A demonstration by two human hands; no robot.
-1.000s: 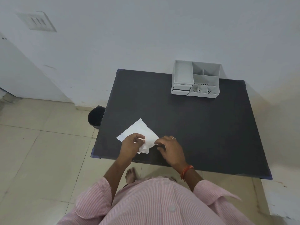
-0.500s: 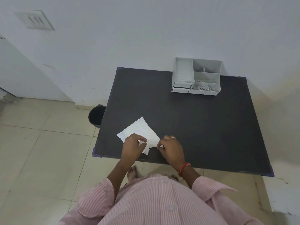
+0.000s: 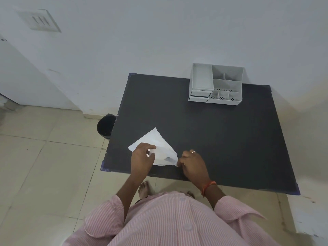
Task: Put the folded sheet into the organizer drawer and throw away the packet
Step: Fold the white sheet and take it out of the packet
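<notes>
Head-mounted, wide-angle — looking steeply down from close above at the matte black rectangular table (image 3: 221,139), white wall behind.

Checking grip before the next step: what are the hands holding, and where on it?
Both hold the white packet on the table: left hand at its near-left edge, right hand pinching its near-right corner.
</notes>
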